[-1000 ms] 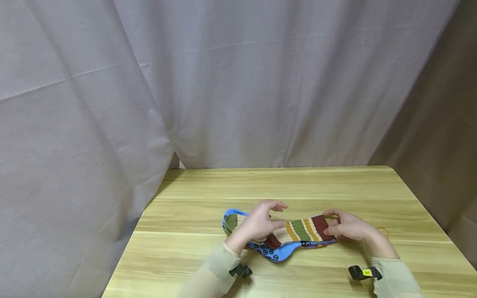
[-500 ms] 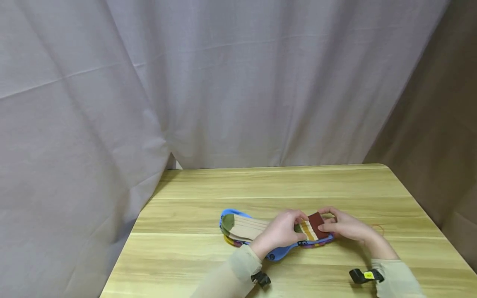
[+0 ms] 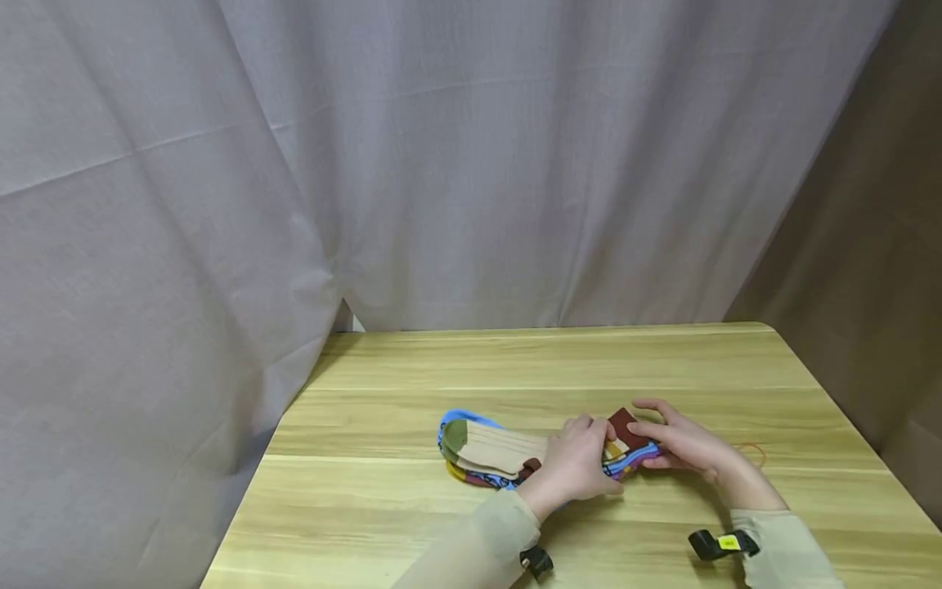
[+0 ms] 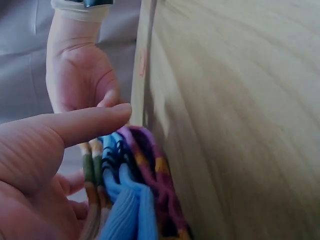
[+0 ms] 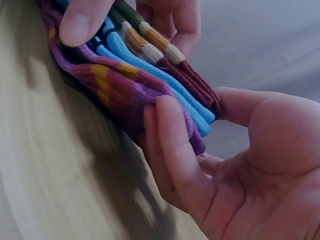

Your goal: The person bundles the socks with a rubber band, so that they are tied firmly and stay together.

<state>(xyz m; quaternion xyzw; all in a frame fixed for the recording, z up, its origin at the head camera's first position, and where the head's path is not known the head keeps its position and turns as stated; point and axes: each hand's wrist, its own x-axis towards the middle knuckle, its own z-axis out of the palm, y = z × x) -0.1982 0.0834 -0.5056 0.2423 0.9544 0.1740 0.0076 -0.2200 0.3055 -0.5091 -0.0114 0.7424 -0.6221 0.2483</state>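
Observation:
A stack of socks lies lengthwise on the table. Uppermost is a beige striped pair (image 3: 496, 448) with olive toes and maroon cuffs. Beneath it comes a blue pair (image 5: 150, 72) with black marks, then a purple pair (image 5: 112, 85) with yellow patches. My left hand (image 3: 576, 465) grips the leg part of the stack, thumb along the near side and fingers over the far side. At the cuff end, my right hand (image 3: 692, 443) pinches all the layers, its thumb at the maroon cuffs and its fingers against the purple sock. The cuff end is tilted up off the table.
The wooden table (image 3: 383, 523) reaches back to a grey curtain (image 3: 456, 204), with a darker curtain (image 3: 868, 245) at the right. A thin orange loop (image 3: 754, 451) lies beyond the right wrist. A black camera strap (image 3: 721, 544) sits on the right sleeve.
My left hand has slid right along the socks from the foot part to the leg and grips them now. The cuff end has risen, and my right fingers have moved under it.

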